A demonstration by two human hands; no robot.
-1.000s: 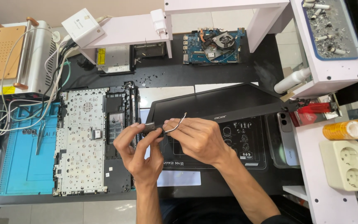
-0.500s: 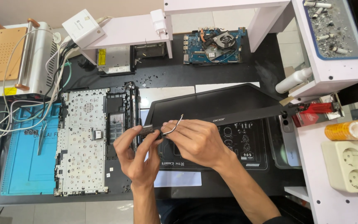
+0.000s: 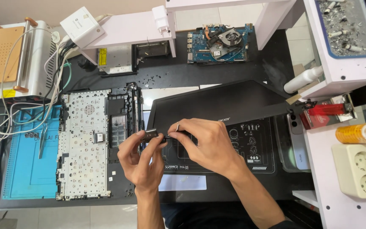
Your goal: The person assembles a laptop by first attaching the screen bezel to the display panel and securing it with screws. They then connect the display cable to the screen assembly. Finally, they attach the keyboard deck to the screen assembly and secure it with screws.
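Observation:
My left hand (image 3: 142, 159) pinches a small grey metal part (image 3: 151, 135), probably a hinge bracket, at the near left corner of a black laptop lid (image 3: 217, 104). My right hand (image 3: 202, 142) grips the lid's near edge just right of that part, fingers closed over a thin bent wire. The lid lies tilted over a dark work mat (image 3: 242, 148). To the left lies the opened laptop base (image 3: 94, 140), its silver perforated keyboard plate facing up.
A teal mat (image 3: 30, 165) with tweezers lies far left, next to tangled cables and a heating plate machine (image 3: 9, 59). A motherboard with fan (image 3: 219, 42) sits at the back. White shelves, a tape roll (image 3: 361, 132) and a socket strip (image 3: 361, 169) stand at right.
Both hands have shifted slightly; the bent wire that stuck up between my fingers is now mostly covered by my right hand, and my left fingers have closed over the metal part.

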